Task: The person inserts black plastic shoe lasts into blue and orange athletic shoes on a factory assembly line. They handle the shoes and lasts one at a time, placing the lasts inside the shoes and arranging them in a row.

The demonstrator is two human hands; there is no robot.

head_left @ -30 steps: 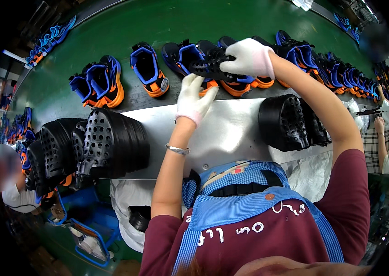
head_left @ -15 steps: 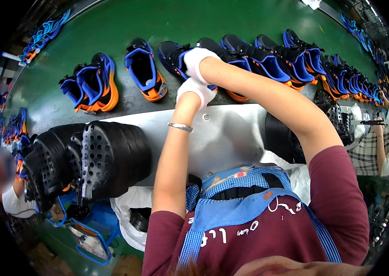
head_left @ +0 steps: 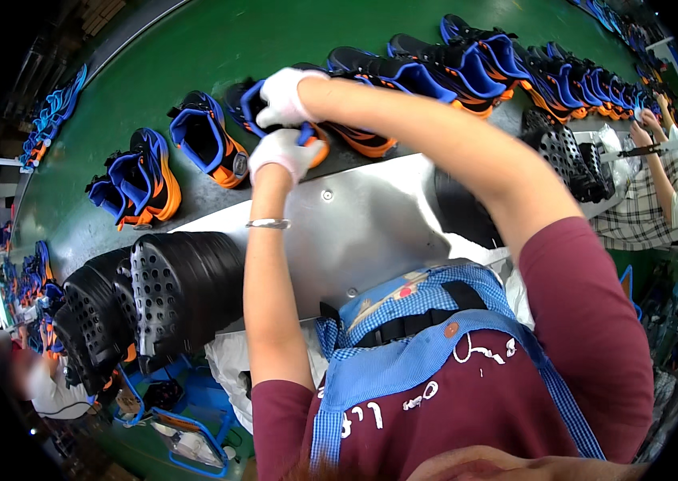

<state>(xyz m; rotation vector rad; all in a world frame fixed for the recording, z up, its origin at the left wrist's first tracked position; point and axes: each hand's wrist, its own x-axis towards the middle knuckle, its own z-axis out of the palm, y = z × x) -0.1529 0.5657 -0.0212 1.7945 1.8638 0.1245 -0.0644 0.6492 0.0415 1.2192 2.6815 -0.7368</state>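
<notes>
My white-gloved right hand [head_left: 281,98] is closed on the collar of a black, blue and orange sneaker [head_left: 249,106] standing on the green work surface. At its orange heel, my gloved left hand [head_left: 283,152] is closed with the fingertips against the shoe. The two hands partly cover the heel and opening, so I cannot make out exactly what the fingers press. Left of it stands a single matching sneaker [head_left: 199,138], and farther left a pair of sneakers [head_left: 140,178] sits side by side.
A row of matching sneakers [head_left: 467,68] runs off to the right. A metal plate [head_left: 355,216] lies in front of me, with black perforated forms [head_left: 183,293] at its left and more black forms [head_left: 555,148] at its right. Other people work at both sides.
The view has tilted, so the row of shoes appears shifted left. My hands stay at the same sneaker but are slightly farther apart, showing more of its opening and heel.
</notes>
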